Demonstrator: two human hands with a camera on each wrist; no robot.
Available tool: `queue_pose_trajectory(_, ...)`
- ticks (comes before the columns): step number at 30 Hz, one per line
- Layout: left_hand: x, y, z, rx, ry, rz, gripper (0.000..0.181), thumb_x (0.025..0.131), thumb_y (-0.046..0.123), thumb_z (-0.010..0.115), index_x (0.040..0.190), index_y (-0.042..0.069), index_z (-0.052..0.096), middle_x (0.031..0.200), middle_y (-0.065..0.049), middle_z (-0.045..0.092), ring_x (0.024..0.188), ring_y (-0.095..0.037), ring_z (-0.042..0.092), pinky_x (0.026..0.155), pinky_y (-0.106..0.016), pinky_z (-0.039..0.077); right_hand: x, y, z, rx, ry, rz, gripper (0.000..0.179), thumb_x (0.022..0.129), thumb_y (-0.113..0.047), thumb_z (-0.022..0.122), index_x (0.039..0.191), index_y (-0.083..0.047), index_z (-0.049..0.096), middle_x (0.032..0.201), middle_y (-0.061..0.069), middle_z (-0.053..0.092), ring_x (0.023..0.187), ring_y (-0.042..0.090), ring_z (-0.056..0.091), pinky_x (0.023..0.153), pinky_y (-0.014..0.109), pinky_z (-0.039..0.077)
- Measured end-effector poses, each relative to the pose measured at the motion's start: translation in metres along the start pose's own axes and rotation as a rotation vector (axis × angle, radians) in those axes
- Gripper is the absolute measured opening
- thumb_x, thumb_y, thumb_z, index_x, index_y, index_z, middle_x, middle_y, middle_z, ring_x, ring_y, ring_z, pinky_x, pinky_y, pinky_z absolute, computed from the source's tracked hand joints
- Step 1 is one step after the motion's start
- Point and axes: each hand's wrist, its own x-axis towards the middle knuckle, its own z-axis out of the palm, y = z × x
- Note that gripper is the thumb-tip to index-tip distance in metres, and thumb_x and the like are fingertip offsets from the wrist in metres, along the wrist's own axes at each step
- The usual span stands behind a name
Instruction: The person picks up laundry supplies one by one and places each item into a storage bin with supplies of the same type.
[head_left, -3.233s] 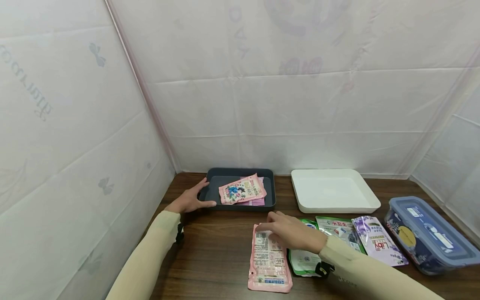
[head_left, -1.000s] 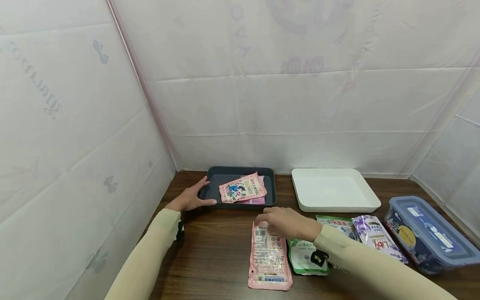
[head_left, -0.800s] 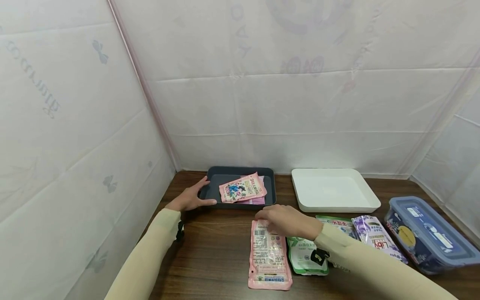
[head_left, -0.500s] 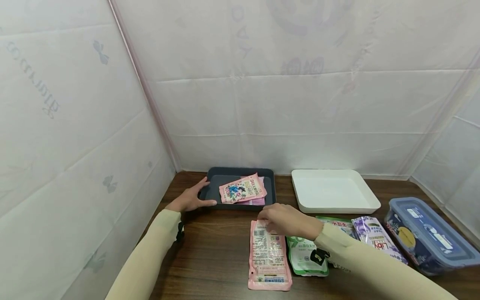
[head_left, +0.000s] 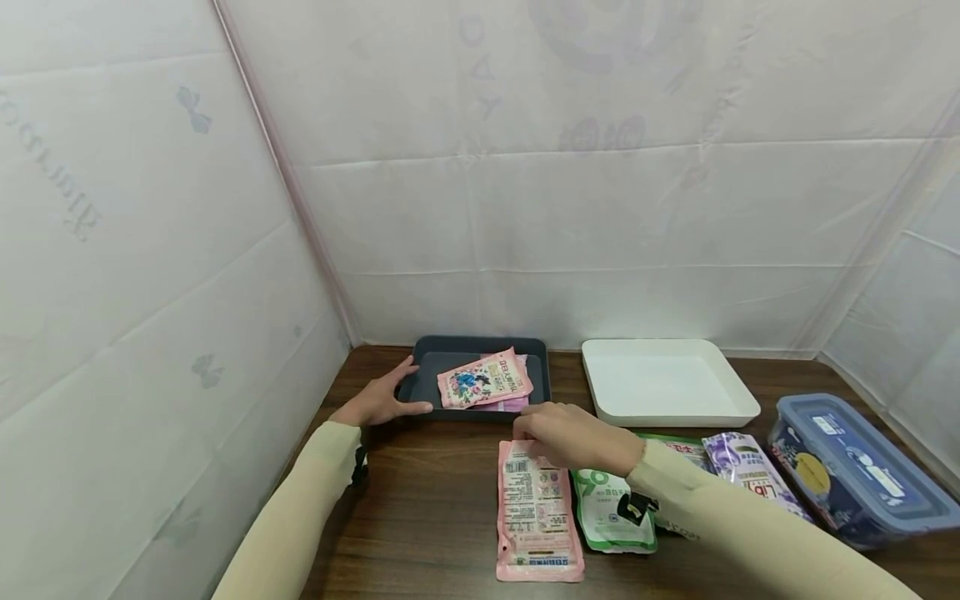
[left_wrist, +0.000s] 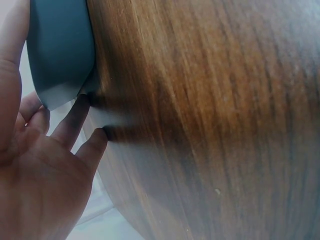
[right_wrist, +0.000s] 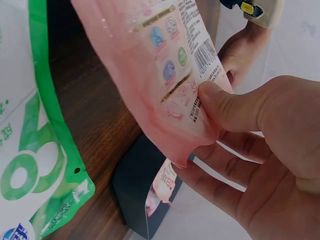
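Note:
My right hand (head_left: pixel 573 435) pinches the far end of a pink pouch (head_left: pixel 536 525) between thumb and fingers. In the right wrist view the thumb presses on the pouch's printed back (right_wrist: pixel 170 75), beside the barcode, and the end is tilted up. My left hand (head_left: pixel 381 395) spans the left end of a dark grey tray (head_left: pixel 538 367), thumb at the front wall, fingers spread along the side. Its fingertips reach the tabletop beside the tray in the left wrist view. Inside the tray, a pink floral pouch (head_left: pixel 483 382) overlaps a lilac packet (head_left: pixel 513 405).
Just right of the held pouch lies a green-and-white pouch (head_left: pixel 611 517). Another green-edged pouch (head_left: pixel 686 450), partly under my sleeve, and a purple Liby pouch (head_left: pixel 750 471) follow. A white tray (head_left: pixel 667 383) stands behind them. At far right sits a blue lidded box (head_left: pixel 862 467).
My right hand has moved from over the pink pouch to its far end and now pinches it; that end has risen slightly. The left hand stays at the tray.

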Motion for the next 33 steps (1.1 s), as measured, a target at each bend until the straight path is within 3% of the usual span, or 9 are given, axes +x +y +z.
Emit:
queue_pose_trajectory(12, 0.0, -0.001, 0.001, -0.007, -0.002, 0.003, 0.103, 0.088, 0.057, 0.077, 0.164, 0.009, 0.026, 0.172, -0.016, 0.007, 0.151, -0.049, 0.021, 0.115, -0.067, 0.028, 0.001, -0.004, -0.006, -0.05, 0.004, -0.03, 0.007, 0.093, -0.013, 0.078, 0.097, -0.017, 0.074, 0.09, -0.005, 0.062, 0.07, 0.008, 0.053, 0.059, 0.019, 0.047)
queue_pose_trajectory(33, 0.0, 0.001, 0.0, -0.01, 0.0, -0.004, 0.102, 0.09, 0.053, 0.077, 0.164, 0.009, 0.024, 0.172, -0.015, 0.008, 0.151, -0.049, 0.021, 0.115, -0.067, 0.028, 0.001, -0.007, -0.016, -0.014, -0.021, -0.057, 0.008, 0.096, -0.012, 0.075, 0.096, -0.016, 0.068, 0.076, -0.009, 0.061, 0.06, 0.005, 0.052, 0.051, 0.019, 0.043)
